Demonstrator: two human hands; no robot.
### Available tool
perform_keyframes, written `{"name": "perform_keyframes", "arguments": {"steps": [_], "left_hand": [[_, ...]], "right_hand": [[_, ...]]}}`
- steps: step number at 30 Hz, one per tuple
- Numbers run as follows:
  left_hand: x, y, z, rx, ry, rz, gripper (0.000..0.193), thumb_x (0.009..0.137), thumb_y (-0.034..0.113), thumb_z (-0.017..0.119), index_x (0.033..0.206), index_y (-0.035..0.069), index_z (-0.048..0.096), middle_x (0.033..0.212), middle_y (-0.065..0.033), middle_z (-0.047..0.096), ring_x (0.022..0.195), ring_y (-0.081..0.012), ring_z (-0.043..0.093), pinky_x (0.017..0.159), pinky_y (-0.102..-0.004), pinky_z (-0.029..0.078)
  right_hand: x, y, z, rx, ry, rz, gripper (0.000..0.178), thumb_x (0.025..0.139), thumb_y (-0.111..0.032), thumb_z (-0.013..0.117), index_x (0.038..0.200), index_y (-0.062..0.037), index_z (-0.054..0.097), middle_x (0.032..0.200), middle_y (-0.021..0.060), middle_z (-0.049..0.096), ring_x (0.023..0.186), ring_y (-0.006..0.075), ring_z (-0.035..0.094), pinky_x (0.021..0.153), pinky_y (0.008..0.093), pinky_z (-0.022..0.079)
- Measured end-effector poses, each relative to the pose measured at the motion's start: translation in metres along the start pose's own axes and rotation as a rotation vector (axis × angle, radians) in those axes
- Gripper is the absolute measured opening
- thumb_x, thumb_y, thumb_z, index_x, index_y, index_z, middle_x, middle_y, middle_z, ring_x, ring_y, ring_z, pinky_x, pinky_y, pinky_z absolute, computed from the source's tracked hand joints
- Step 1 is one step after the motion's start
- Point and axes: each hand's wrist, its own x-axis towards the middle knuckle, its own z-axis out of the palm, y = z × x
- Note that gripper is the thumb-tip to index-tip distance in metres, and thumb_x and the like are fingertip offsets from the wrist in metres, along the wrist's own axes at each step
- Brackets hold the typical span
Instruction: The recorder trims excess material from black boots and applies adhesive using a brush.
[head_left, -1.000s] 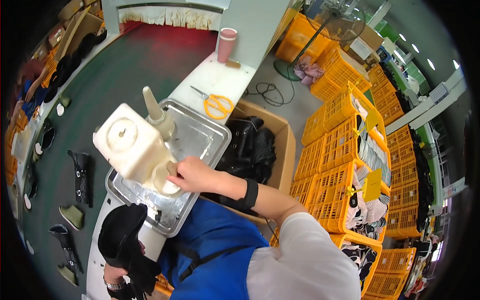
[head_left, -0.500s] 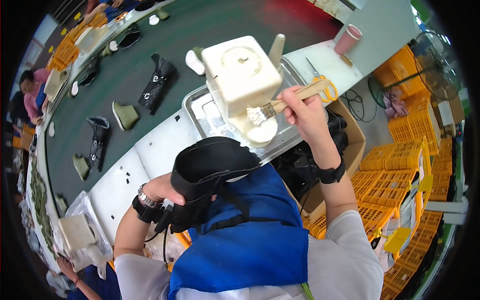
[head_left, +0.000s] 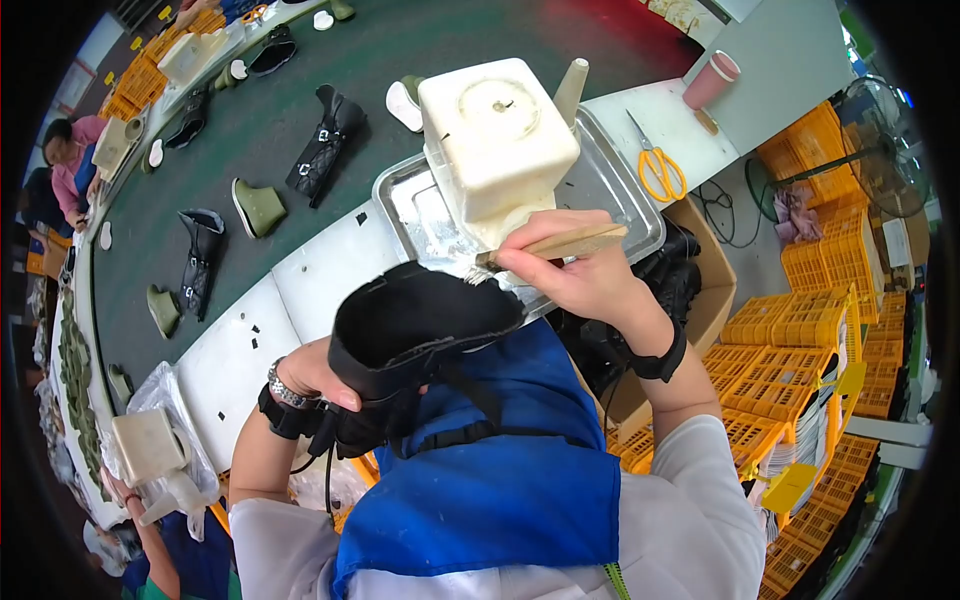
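Seemingly, brushing is unfinished: our left hand [head_left: 318,372] grips the black boot [head_left: 410,325], our right hand [head_left: 585,280] pinches the brush [head_left: 580,242] near its right rim; coverage we cannot tell.

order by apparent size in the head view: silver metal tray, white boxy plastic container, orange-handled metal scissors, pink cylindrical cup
1. Metal tray, by outline
2. White container
3. Orange-handled scissors and pink cup: unsure; scissors longer, cup stouter

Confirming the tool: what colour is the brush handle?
The brush handle is light tan, best seen in the head view.
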Motion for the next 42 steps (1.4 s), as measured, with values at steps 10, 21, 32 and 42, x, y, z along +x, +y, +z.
{"name": "perform_keyframes", "arguments": {"steps": [10,21,32,42], "left_hand": [[-0.018,0.016,0.007,0.827,0.242,0.107,0.1,0.049,0.02,0.086,0.131,-0.001,0.034,0.125,-0.0113,0.048,0.114,-0.0195,0.045,0.098,-0.0325,0.035],[-0.012,0.022,0.026,0.944,0.383,0.213,0.109,0.051,0.015,0.085,0.138,-0.001,0.021,0.134,-0.0154,0.039,0.125,-0.0231,0.038,0.103,-0.033,0.03],[0.005,0.001,0.027,1.655,0.978,0.657,0.092,0.052,0.011,0.079,0.131,0.0,0.033,0.1,-0.0164,0.054,0.087,-0.0306,0.054,0.075,-0.0366,0.044],[0.005,-0.004,0.016,1.655,1.215,0.5,0.099,0.053,0.009,0.081,0.135,0.004,0.027,0.105,-0.0151,0.053,0.093,-0.0317,0.054,0.08,-0.0388,0.044]], "right_hand": [[0.017,0.011,0.005,-0.078,0.147,-0.037,0.013,0.077,-0.013,0.067,0.074,-0.0002,0.065,0.058,0.004,0.059,0.051,0.0089,0.053,0.048,0.0236,0.041],[0.035,0.001,0.022,0.133,0.137,0.037,0.017,0.079,-0.015,0.066,0.079,0.0016,0.064,0.058,0.0017,0.057,0.051,0.0058,0.048,0.047,0.0229,0.039],[0.034,0.008,0.043,0.092,0.258,0.152,0.022,0.079,-0.017,0.065,0.075,0.0039,0.064,0.057,0.0032,0.058,0.051,0.0061,0.051,0.047,0.0233,0.039],[0.023,0.003,0.057,0.29,0.227,0.181,0.015,0.08,-0.013,0.064,0.077,0.0022,0.064,0.06,-0.0007,0.058,0.053,0.0027,0.048,0.048,0.0199,0.038]]}}
